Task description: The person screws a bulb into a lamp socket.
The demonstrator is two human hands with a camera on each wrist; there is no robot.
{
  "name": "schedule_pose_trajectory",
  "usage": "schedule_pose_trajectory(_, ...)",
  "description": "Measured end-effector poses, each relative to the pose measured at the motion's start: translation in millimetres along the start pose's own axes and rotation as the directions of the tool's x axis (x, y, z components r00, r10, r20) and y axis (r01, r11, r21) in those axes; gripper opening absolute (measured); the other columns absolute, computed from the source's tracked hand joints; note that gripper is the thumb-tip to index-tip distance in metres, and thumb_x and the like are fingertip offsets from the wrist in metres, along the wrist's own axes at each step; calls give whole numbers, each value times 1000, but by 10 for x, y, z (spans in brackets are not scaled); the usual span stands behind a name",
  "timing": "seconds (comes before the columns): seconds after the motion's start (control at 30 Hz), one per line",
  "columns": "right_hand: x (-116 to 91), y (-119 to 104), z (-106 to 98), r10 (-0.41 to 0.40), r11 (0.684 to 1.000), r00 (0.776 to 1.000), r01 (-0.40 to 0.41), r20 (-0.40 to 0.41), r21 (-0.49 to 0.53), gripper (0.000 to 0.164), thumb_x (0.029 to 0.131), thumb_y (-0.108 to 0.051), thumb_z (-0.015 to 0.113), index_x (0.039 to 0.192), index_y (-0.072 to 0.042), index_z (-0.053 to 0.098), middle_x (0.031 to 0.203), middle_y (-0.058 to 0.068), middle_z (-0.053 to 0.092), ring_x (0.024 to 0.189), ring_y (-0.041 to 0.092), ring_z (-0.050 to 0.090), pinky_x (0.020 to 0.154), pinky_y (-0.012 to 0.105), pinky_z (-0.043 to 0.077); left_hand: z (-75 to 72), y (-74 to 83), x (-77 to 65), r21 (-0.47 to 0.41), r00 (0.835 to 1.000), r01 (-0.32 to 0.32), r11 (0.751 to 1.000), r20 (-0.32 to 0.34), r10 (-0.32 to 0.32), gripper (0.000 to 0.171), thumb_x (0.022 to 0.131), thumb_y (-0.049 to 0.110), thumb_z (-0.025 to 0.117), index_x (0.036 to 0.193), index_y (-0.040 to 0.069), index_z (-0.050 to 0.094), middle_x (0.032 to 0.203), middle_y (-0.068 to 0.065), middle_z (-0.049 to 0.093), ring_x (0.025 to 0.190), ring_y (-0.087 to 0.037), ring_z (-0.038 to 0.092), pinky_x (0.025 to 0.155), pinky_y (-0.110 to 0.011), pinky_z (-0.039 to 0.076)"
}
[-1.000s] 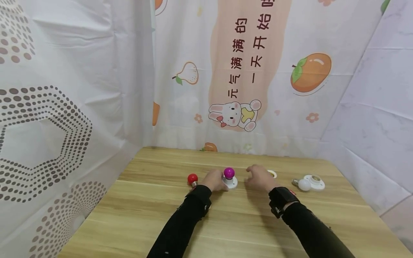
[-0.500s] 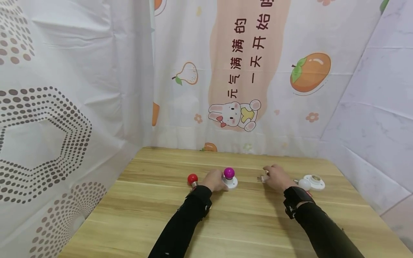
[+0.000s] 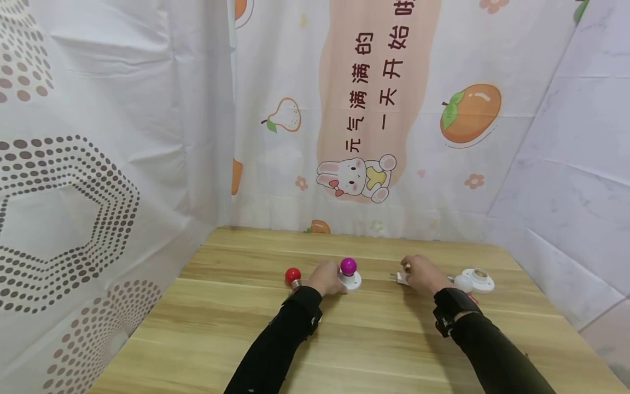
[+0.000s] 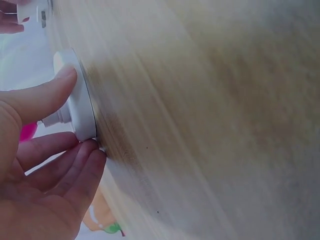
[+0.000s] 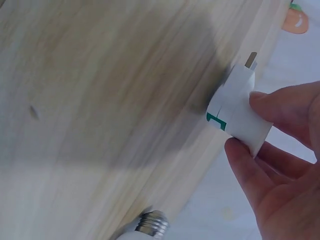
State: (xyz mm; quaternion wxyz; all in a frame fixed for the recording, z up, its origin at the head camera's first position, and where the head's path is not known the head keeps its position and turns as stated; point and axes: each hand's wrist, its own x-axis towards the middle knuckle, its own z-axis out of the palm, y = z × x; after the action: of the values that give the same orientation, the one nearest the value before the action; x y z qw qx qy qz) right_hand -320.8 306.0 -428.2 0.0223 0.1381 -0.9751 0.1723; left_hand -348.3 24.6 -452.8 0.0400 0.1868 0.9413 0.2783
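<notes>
My left hand holds a round white lamp base at its edge; the left wrist view shows the thumb on its upper face and the fingertips at the rim by the table. A magenta bulb stands upright in that base. In my right hand, pinched between thumb and fingers, is a white plug-in bulb socket with flat metal prongs and a green mark. Its prongs point left in the head view, and it is close over the table. The palm side of the left hand is hidden in the head view.
A red bulb lies left of my left hand. Right of my right hand lies a white bulb, beside another round white lamp base whose brass-coloured socket faces up. Printed curtains hang behind the wooden table.
My right hand has moved right and taken hold of the plug-in bulb socket, whose prongs now show. The left hand has stayed on the lamp base with the magenta bulb.
</notes>
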Motion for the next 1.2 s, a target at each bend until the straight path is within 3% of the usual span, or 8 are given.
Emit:
schedule_pose_trajectory(0.43, -58, -265, -3, -34, 994, 999, 38, -37, 105, 36, 89, -9, 72, 119, 8, 65, 111, 22, 69, 98, 34, 65, 84, 50, 54, 64, -67, -44, -45, 997, -76, 996, -9, 75, 49, 74, 12, 92, 116, 1, 69, 113, -12, 72, 104, -24, 67, 96, -39, 53)
schedule_pose_trajectory(0.57, -110, -356, -15, -30, 985, 998, 38, -53, 170, 37, 90, -13, 74, 122, 5, 66, 116, 22, 68, 109, 41, 64, 91, 54, 52, -27, -49, -135, -58, 995, -95, 994, 13, 96, 45, 75, 9, 89, 116, 2, 70, 113, -10, 72, 101, -22, 66, 96, -39, 53)
schedule_pose_trajectory(0.7, -163, -430, -11, -24, 968, 997, 43, -78, 246, 37, 91, -14, 75, 123, 3, 66, 116, 20, 68, 107, 38, 65, 89, 51, 54, -163, -24, -238, -57, 997, -65, 996, 30, 66, 43, 81, 12, 85, 118, -1, 69, 117, -14, 70, 98, -22, 64, 94, -43, 53)
schedule_pose_trajectory(0.87, -206, -526, 1, 14, 933, 995, 21, -94, 361, 40, 92, -16, 75, 126, 2, 65, 114, 17, 69, 102, 31, 66, 83, 44, 56, -328, -8, -335, -83, 999, -38, 996, 10, 39, 58, 87, 21, 81, 136, -4, 59, 135, -20, 62, 120, -31, 60, 103, -48, 48)
schedule_pose_trajectory(1.0, -233, -619, 9, 43, 897, 994, 4, -97, 441, 43, 92, -20, 75, 128, -1, 64, 117, 16, 68, 106, 31, 65, 85, 43, 56, -421, 8, -390, -218, 996, -90, 972, -21, 88, 64, 91, 26, 78, 144, 1, 52, 138, -19, 59, 127, -33, 56, 103, -49, 48)
schedule_pose_trajectory(1.2, -256, -765, 31, 12, 839, 991, 61, -130, 541, 46, 92, -22, 77, 130, -1, 63, 121, 17, 68, 109, 33, 66, 84, 39, 58, -499, 89, -460, -395, 974, -218, 893, -39, 221, 66, 89, 31, 80, 146, 11, 52, 130, -12, 65, 121, -29, 60, 101, -43, 49)
